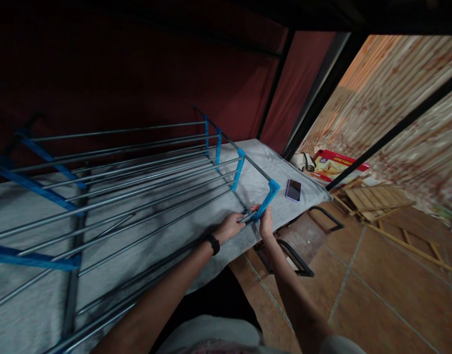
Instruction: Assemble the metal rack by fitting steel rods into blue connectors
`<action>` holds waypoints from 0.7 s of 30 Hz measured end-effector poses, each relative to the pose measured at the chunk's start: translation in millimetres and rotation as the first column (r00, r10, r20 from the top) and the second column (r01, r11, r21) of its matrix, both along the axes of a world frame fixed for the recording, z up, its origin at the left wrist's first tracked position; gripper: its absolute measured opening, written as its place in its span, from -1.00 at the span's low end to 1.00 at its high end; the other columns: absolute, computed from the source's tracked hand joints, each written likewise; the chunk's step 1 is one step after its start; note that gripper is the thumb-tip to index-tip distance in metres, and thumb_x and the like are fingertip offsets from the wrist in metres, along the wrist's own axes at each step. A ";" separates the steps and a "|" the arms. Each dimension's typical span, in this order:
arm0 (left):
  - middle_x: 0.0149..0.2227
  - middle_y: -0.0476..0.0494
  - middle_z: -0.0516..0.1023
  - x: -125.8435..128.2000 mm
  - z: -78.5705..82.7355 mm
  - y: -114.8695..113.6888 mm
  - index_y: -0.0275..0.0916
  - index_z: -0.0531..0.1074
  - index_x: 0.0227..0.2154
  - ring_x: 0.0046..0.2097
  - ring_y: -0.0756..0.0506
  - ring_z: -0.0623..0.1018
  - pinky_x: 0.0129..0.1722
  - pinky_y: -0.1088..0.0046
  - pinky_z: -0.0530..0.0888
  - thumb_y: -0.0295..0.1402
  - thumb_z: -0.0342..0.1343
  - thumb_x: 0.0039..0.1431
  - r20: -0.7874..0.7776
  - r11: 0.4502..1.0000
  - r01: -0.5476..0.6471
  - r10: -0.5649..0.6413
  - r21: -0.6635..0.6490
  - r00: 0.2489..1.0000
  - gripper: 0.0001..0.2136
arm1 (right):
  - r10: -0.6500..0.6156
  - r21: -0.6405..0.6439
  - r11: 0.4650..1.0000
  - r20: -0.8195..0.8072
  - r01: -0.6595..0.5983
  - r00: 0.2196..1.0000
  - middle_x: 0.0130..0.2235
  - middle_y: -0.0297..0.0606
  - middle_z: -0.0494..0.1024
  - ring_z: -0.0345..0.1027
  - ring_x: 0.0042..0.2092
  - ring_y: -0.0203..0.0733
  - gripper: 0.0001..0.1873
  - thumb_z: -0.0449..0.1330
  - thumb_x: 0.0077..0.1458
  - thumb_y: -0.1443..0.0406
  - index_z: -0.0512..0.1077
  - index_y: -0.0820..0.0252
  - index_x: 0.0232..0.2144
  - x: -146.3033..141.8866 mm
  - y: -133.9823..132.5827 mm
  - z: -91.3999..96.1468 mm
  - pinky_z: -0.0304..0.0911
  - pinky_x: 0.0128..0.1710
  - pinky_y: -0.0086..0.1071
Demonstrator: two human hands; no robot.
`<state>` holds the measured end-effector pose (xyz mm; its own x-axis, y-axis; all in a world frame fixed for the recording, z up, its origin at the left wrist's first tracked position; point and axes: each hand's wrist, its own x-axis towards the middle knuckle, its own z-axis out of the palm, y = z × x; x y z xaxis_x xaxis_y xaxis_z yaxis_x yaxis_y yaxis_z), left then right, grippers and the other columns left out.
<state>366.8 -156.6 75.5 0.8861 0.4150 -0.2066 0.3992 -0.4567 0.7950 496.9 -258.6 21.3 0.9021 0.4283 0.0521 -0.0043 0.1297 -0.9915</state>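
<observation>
A rack of thin grey metal tubes (144,183) with blue plastic connectors lies across the grey cloth-covered surface (281,169). My left hand (230,227), with a black watch on its wrist, is closed round the end of a metal tube near the rack's front right corner. My right hand (265,225) grips the lower end of the blue connector (267,199) at that corner. The two hands are close together, and the tube's end meets the connector between them. Fingers partly hide the joint, so I cannot tell whether the tube is fully seated.
A phone (293,190) lies on the cloth right of the rack. Beyond the surface's right end are a red-and-yellow box (336,164) and folded wooden furniture (380,199) on the tiled floor. A black-framed chair (307,238) stands close by my right forearm. Black frame posts rise behind.
</observation>
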 end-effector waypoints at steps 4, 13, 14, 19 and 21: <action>-0.11 -0.15 0.66 -2.6 5.4 -4.0 -0.30 0.54 -0.03 -0.10 -0.12 0.60 -0.07 0.44 0.48 -0.44 0.07 0.23 0.061 1.000 0.005 -0.004 -0.019 0.998 -0.71 | -0.034 -0.048 0.998 0.051 0.036 0.998 -0.40 -0.27 0.54 0.36 -0.36 -0.20 -0.25 -0.18 0.24 -0.25 0.52 0.16 -0.37 -1.5 -2.2 0.8 0.26 -0.26 -0.32; 0.01 -0.24 0.63 -2.0 16.6 -8.5 -0.27 0.49 0.07 0.02 -0.17 0.60 0.06 0.36 0.47 -0.46 -0.03 0.29 0.010 0.993 0.070 -0.071 0.099 0.997 -0.66 | -0.176 -0.098 0.979 0.042 0.180 0.983 -0.58 -0.34 0.37 0.29 -0.47 -0.18 -0.33 -0.25 0.27 -0.18 0.39 0.11 -0.45 -4.0 8.7 -2.5 0.23 -0.35 -0.27; 0.00 -0.25 0.63 2.0 18.3 -9.2 -0.28 0.50 0.05 0.02 -0.17 0.60 0.06 0.37 0.47 -0.45 -0.01 0.29 -0.003 0.990 0.078 -0.078 0.119 0.997 -0.68 | -0.177 -0.097 0.979 0.044 0.181 0.983 -0.58 -0.34 0.37 0.28 -0.47 -0.18 -0.33 -0.25 0.27 -0.18 0.38 0.11 -0.46 -4.0 9.4 -2.5 0.24 -0.35 -0.27; 0.05 -0.29 0.59 31.3 31.3 -18.5 -0.30 0.49 0.03 0.10 -0.15 0.55 0.13 0.42 0.42 -0.44 0.00 0.32 0.003 0.983 0.074 -0.076 0.167 0.997 -0.71 | -0.179 -0.075 0.980 0.056 0.183 0.982 -0.52 -0.33 0.42 0.29 -0.42 -0.19 -0.41 -0.20 0.26 -0.15 0.34 0.10 -0.44 -5.6 9.6 3.9 0.27 -0.29 -0.28; 0.08 -0.33 0.57 40.2 34.7 -23.5 -0.31 0.46 0.05 0.14 -0.15 0.53 0.15 0.41 0.40 -0.41 0.01 0.33 -0.011 0.981 0.055 -0.053 0.189 0.999 -0.71 | -0.180 -0.063 0.981 0.062 0.184 0.982 -0.47 -0.30 0.47 0.32 -0.36 -0.18 -0.45 -0.16 0.25 -0.14 0.34 0.09 -0.43 -7.6 9.2 7.9 0.28 -0.22 -0.28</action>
<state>407.0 -180.1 110.2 0.9072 0.3986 -0.1342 0.3743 -0.6194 0.6901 489.3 -249.4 29.2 0.9617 0.2617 0.0809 0.0686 0.0557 -0.9961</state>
